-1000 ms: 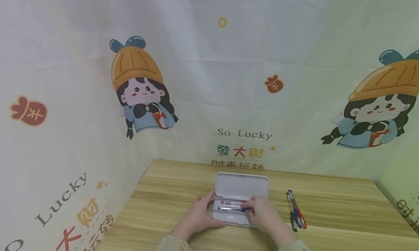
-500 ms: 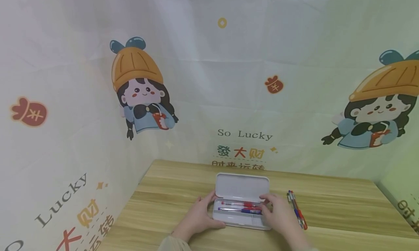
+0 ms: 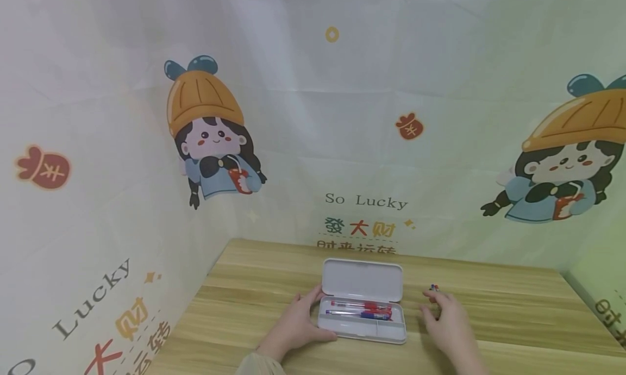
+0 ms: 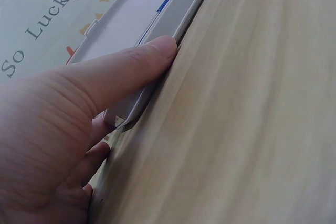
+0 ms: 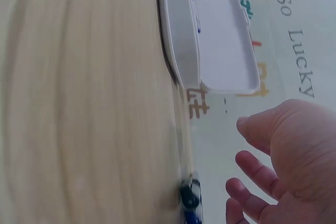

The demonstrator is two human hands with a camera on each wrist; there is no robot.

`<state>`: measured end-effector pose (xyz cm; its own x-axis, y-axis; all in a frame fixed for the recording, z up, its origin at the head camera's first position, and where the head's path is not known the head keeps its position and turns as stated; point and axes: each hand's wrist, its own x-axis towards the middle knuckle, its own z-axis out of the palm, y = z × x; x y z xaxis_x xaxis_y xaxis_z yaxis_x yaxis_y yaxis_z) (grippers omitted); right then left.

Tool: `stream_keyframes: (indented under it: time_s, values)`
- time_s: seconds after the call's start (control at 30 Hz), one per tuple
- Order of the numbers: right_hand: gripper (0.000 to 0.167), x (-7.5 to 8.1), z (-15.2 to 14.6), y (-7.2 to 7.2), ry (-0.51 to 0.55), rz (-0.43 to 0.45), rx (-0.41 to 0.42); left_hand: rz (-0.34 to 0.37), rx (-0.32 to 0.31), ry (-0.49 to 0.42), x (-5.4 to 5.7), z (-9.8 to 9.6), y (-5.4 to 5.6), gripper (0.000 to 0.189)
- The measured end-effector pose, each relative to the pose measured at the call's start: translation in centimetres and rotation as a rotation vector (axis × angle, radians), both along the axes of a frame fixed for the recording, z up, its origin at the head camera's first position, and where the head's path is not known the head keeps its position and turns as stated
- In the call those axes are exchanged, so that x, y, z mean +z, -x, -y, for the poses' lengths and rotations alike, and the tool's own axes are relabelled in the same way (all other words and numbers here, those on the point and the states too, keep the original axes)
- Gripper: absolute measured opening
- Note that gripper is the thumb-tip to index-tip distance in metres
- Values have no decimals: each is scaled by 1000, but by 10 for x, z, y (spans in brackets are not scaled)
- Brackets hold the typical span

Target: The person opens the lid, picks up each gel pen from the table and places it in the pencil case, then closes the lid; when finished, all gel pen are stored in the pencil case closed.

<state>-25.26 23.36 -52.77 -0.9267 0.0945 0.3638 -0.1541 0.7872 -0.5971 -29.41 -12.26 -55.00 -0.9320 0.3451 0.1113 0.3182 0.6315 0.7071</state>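
A white pencil case (image 3: 347,327) lies on the table with its lid raised. A red pen (image 3: 376,306) and a blue pen (image 3: 374,314) lie in its rear compartment. My left hand (image 3: 299,323) grips the case's left end, thumb along the front side in the left wrist view and fingers toward the back. Right of the case, my right hand (image 3: 451,323) hovers with fingers loosely bent and nothing in them. It hides most of the loose pens (image 3: 434,287) in the head view; in the right wrist view a black pen (image 5: 189,195) shows beside it.
The wooden table (image 3: 264,277) reaches to a fabric backdrop (image 3: 293,147) printed with cartoon figures and lettering. A small divided compartment (image 3: 391,330) sits at the case's front right.
My right hand has let go of the blue pen in the case and moved right, over the loose pens. The left hand stays at the case.
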Motion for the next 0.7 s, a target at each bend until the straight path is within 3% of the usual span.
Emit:
stream_keyframes:
  time_s: [0.33, 0.5, 0.7]
  values:
    - [44, -1, -19, -10, 1, 104, -75, 18, -6, -27, -2, 0, -1, 128]
    - [48, -5, -28, -9, -21, 160, -90, 27, 21, -8, -1, 1, -4, 129]
    - [55, -9, -37, -5, -63, 232, -115, 6, 4, -7, -2, 2, 1, 130]
